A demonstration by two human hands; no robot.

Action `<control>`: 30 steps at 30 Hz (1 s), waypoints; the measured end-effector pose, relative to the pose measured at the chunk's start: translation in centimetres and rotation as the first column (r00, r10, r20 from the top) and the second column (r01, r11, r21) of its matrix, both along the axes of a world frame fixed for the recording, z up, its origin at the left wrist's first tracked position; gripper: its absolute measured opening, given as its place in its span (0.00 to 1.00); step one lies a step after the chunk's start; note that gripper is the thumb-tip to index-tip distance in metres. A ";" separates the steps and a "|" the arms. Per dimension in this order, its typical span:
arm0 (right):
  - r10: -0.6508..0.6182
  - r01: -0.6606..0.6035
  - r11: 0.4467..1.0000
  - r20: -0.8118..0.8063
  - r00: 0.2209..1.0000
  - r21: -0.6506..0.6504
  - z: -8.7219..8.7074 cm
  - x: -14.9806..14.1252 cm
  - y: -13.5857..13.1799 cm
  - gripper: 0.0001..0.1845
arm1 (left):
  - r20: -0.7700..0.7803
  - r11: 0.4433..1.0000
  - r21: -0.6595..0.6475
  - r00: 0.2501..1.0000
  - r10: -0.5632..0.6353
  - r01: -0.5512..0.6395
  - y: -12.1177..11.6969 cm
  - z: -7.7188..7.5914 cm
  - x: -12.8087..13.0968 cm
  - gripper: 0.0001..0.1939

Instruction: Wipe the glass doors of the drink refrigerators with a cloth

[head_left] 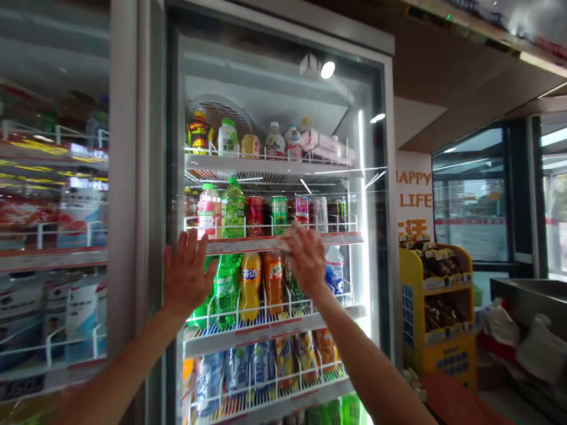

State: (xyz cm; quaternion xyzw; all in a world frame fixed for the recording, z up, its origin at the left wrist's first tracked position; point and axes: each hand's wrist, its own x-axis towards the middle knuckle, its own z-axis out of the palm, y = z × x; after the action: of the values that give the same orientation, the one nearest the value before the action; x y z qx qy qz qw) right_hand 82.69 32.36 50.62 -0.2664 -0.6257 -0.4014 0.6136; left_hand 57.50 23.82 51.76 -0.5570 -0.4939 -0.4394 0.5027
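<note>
I face a drinks fridge with a glass door [374, 195]. My left hand [186, 277] lies flat on the glass near the door's left edge, fingers spread, holding nothing. My right hand [308, 260] is pressed against the glass at mid height, with its fingers curled over a pale wad [287, 234] that looks like a cloth or tissue and is slightly blurred. Behind the glass, green bottles [227, 289] and orange bottles [250, 283] stand on a wire shelf by my hands. A row of cans [279, 213] stands on the shelf above.
A second cooler [53, 236] with cartons stands at the left. A yellow snack rack [438, 307] stands right of the fridge, under a wall reading "HAPPY LIFE". A steel counter [527, 292] with white bags is at the far right.
</note>
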 end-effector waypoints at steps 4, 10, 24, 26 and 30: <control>0.002 -0.031 0.998 -0.415 0.910 -0.063 0.4 -0.5 0.1 0.28 | 0.002 1.000 -0.011 1.000 0.001 -0.001 0.0 -3.4 -0.3 0.35; 0.105 -0.094 0.993 0.178 0.978 -0.073 -2.5 -3.3 -1.4 0.29 | 0.032 0.999 -0.036 0.999 -0.025 0.027 0.0 -3.1 -0.4 0.35; 0.056 -0.057 0.995 -0.011 0.998 -0.086 -4.7 0.3 -0.4 0.27 | 0.041 0.999 -0.041 0.999 -0.013 0.014 0.0 -3.3 -0.2 0.34; 0.000 -0.043 0.992 -0.348 0.937 -0.116 -4.1 2.7 0.8 0.27 | 0.036 0.999 -0.038 0.999 -0.008 0.009 0.0 -3.3 -0.2 0.34; 0.065 -0.089 0.991 -0.223 0.973 -0.101 -5.3 1.0 0.0 0.29 | 0.016 0.999 -0.033 0.999 0.033 -0.032 -0.2 -3.3 -0.1 0.33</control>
State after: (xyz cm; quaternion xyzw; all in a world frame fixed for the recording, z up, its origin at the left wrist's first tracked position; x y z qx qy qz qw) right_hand 83.73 32.32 45.28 -0.3179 -0.5851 -0.3104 0.6784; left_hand 57.43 23.65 48.47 -0.5533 -0.5141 -0.4278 0.4965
